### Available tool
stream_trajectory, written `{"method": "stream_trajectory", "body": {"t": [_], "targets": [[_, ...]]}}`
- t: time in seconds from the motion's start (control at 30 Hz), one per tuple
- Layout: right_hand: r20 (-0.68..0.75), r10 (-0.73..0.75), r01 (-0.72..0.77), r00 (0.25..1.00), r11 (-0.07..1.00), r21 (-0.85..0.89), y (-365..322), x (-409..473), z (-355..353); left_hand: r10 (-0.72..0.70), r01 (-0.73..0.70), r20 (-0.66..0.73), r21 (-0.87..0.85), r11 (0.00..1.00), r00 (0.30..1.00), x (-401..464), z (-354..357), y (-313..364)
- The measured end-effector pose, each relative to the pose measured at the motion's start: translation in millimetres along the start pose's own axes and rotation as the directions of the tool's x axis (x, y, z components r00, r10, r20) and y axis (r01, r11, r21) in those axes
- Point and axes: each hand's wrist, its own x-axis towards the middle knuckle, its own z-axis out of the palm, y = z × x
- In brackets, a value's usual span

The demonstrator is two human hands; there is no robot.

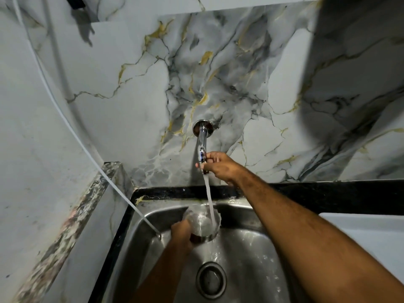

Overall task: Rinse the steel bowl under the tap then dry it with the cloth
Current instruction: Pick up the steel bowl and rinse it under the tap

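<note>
A small steel bowl is held over the steel sink, tilted up toward the tap. My left hand grips its near left rim. A stream of water falls from the chrome wall tap into the bowl. My right hand is closed on the tap's handle at the spout end. No cloth is in view.
The sink drain lies in the basin's middle. A thin white hose runs down the left wall into the sink's left corner. A black counter edge runs behind the sink, and a white surface lies at the right.
</note>
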Motion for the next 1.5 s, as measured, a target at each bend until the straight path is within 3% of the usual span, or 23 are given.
{"method": "stream_trajectory", "body": {"t": [0.13, 0.3, 0.37, 0.43, 0.53, 0.6, 0.67, 0.73, 0.8, 0.83, 0.9, 1.0, 1.03, 1.07, 1.1, 1.17, 1.2, 1.23, 1.27, 1.3, 1.4, 1.5], "targets": [[0.216, 0.031, -0.124, 0.976, 0.894, 0.430, 15, 3, -12, -0.017, 0.019, 0.068, -0.026, 0.999, 0.998, -8, -17, -13], [0.248, 0.046, -0.169, 0.968, 0.847, 0.505, 28, 4, -9, 0.054, -0.051, 0.110, -0.030, 0.998, 0.993, -23, -43, -11], [0.114, 0.082, -0.121, 0.990, 0.914, 0.387, 25, -6, -5, 0.096, -0.093, 0.086, -0.041, 0.995, 0.992, -32, -45, -9], [-0.119, 0.060, -0.041, 0.991, 0.986, 0.162, 31, -20, -3, 0.099, -0.096, 0.059, -0.055, 0.994, 0.993, -38, -43, -9], [-0.376, -0.015, 0.016, 0.927, 1.000, -0.001, 63, -58, -13, 0.127, -0.124, 0.062, -0.041, 0.991, 0.990, -50, -33, -17], [-0.452, -0.040, 0.024, 0.891, 0.999, -0.041, 95, -93, -28, 0.304, -0.303, 0.006, 0.103, 0.947, 0.953, -57, -24, -25], [-0.521, -0.070, 0.001, 0.851, 0.991, -0.130, 128, -133, -50, 0.572, -0.529, 0.044, 0.441, 0.725, 0.819, -68, -18, -33], [-0.584, -0.103, -0.046, 0.805, 0.971, -0.236, 158, -176, -75, 0.743, -0.638, 0.225, 0.696, 0.330, 0.630, -79, -14, -43], [-0.623, -0.149, -0.099, 0.768, 0.934, -0.345, 184, -216, -102, 0.777, -0.658, 0.443, 0.751, -0.049, 0.447, -88, -9, -52], [-0.641, -0.165, -0.130, 0.750, 0.913, -0.387, 195, -233, -116, 0.750, -0.673, 0.504, 0.732, -0.107, 0.428, -93, -5, -56], [-0.672, -0.155, -0.204, 0.725, 0.883, -0.423, 213, -265, -145, 0.731, -0.723, 0.554, 0.680, -0.121, 0.399, -96, 5, -59], [-0.704, -0.132, -0.313, 0.698, 0.828, -0.465, 230, -299, -183, 0.746, -0.799, 0.597, 0.582, -0.150, 0.296, -100, 22, -67], [-0.709, -0.138, -0.344, 0.692, 0.800, -0.492, 234, -309, -195, 0.763, -0.799, 0.580, 0.584, -0.145, 0.286, -103, 30, -71], [-0.715, -0.146, -0.376, 0.684, 0.769, -0.517, 237, -317, -208, 0.774, -0.794, 0.546, 0.600, -0.096, 0.320, -108, 37, -78], [-0.721, -0.154, -0.405, 0.675, 0.740, -0.537, 239, -323, -220, 0.792, -0.799, 0.459, 0.598, 0.060, 0.402, -116, 45, -83], [-0.727, -0.159, -0.452, 0.668, 0.689, -0.566, 244, -333, -248, 0.757, -0.672, 0.001, 0.461, 0.580, 0.654, -124, 63, -93], [-0.732, -0.161, -0.474, 0.662, 0.667, -0.574, 246, -337, -263, 0.544, -0.503, -0.200, 0.221, 0.835, 0.815, -124, 72, -94], [-0.741, -0.157, -0.503, 0.653, 0.641, -0.580, 249, -340, -278, 0.322, -0.347, -0.244, -0.067, 0.935, 0.915, -125, 78, -95], [-0.748, -0.143, -0.542, 0.648, 0.604, -0.585, 253, -344, -292, 0.193, -0.248, -0.227, -0.250, 0.936, 0.955, -124, 80, -99], [-0.756, -0.113, -0.586, 0.645, 0.561, -0.585, 257, -348, -307, 0.146, -0.201, -0.201, -0.293, 0.935, 0.969, -127, 83, -104], [-0.775, 0.083, -0.714, 0.627, 0.460, -0.528, 279, -360, -351, 0.179, -0.202, -0.120, -0.218, 0.955, 0.977, -144, 87, -119], [-0.666, 0.319, -0.735, 0.674, 0.383, -0.560, 307, -368, -379, 0.161, -0.154, -0.008, -0.344, 0.926, 0.987, -153, 88, -131]]}}
